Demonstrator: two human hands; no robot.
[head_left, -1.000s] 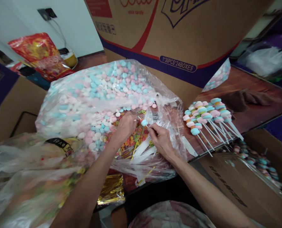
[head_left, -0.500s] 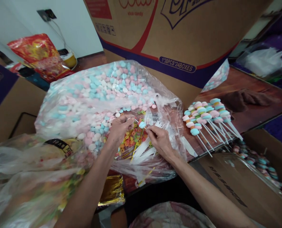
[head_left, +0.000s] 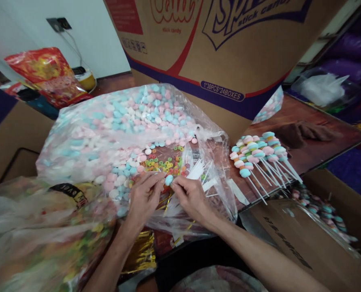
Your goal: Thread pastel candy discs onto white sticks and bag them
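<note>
Between my hands is a blue marshmallow [head_left: 168, 180], part of a candy stick whose other parts are mostly behind my fingers. My right hand [head_left: 192, 198] is closed in a pinch just right of the blue piece, gripping the stick end. On the other side, my left hand [head_left: 146, 194] has its fingertips pressed together close to the marshmallow; what they hold is hidden. Beneath and beyond the hands lie loose ring gummies [head_left: 165, 165] and white sticks [head_left: 196, 169]. A big clear bag [head_left: 86, 134] of pink, white and blue marshmallows spreads out behind my left hand.
Threaded candy sticks [head_left: 257, 152] lie piled at right, near a brown cloth [head_left: 300, 134]. A tall carton [head_left: 192, 52] stands at the back. An open carton [head_left: 285, 239] sits below the table's right edge. A bag of gummies [head_left: 86, 251] and gold foil [head_left: 140, 251] are at lower left.
Both hands have come lower and nearer to me, with the blue marshmallow still between them. The fingers are closer together, and the coloured pieces beside it are now covered. The view has shifted slightly.
</note>
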